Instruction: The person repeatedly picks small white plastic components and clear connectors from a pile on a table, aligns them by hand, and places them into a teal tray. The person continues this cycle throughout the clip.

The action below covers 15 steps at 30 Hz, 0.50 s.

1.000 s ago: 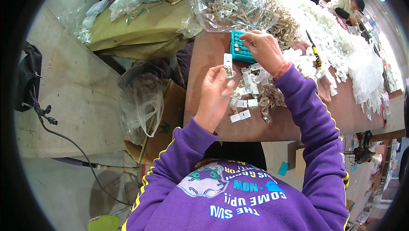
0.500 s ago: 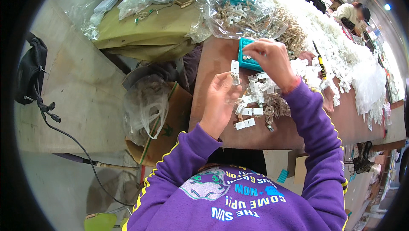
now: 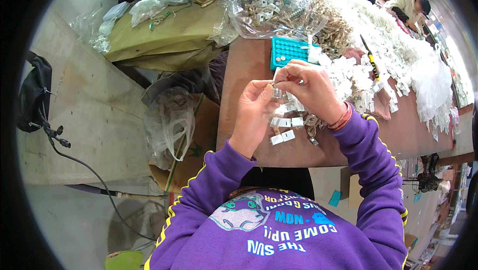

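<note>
Holding the piece (image 3: 277, 94) steady matters most; the left hand (image 3: 255, 108) pinches it over the desk (image 3: 323, 156), toward the left edge, and the right hand (image 3: 311, 88), fingertips together, meets it there, though fingers hide whatever the right grips; press gently, and stay clear of the white parts (image 3: 288, 135) near the front edge; the tray (image 3: 294, 50) lies just beyond.

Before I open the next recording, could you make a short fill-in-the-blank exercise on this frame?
1. The bare left hand and the bare right hand meet near the teal plastic tray with round pockets; a thin red bracelet circles the ____ wrist.
2. The sweatshirt with yellow-striped sleeves is coloured ____.
3. The pointed black-bladed tool has a handle of black and ____.

Missing words: right; purple; yellow.
</note>
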Each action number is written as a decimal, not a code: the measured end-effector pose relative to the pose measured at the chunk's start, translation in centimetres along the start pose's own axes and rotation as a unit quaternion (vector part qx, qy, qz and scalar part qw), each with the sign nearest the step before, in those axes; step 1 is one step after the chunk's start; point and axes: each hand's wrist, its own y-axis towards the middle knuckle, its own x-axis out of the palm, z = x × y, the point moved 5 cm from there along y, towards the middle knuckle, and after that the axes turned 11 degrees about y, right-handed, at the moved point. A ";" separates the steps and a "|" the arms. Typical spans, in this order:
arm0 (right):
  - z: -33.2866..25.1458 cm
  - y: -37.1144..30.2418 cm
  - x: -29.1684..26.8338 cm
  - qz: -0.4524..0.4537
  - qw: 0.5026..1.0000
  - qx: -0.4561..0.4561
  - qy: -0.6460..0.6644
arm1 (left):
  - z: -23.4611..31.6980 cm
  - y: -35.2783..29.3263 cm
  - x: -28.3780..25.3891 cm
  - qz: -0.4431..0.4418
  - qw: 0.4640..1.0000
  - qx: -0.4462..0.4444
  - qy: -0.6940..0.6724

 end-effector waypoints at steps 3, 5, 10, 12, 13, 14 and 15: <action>-0.1 0.0 0.3 0.004 0.999 -0.024 -0.039 | 0.0 -0.1 -0.1 0.006 1.000 -0.005 -0.008; 0.1 0.0 0.5 0.000 1.000 -0.022 -0.022 | 0.1 -0.2 -0.2 0.012 1.000 0.010 0.024; -0.4 -0.6 0.7 0.042 0.997 -0.057 -0.036 | 0.5 -0.4 -0.1 0.027 0.998 0.031 0.039; -0.8 -0.9 0.9 0.063 0.993 -0.086 -0.051 | 0.4 -0.3 0.0 0.030 0.999 0.021 0.018; -1.0 -1.1 1.1 0.072 0.990 -0.104 -0.056 | 0.5 -0.3 0.0 0.027 0.999 0.025 0.007; -1.1 -1.1 1.2 0.081 0.987 -0.122 -0.060 | 0.5 -0.3 0.0 0.030 0.999 0.025 -0.002; -1.0 -1.2 1.2 0.085 0.987 -0.124 -0.050 | 0.5 -0.3 0.0 0.034 0.999 0.024 -0.011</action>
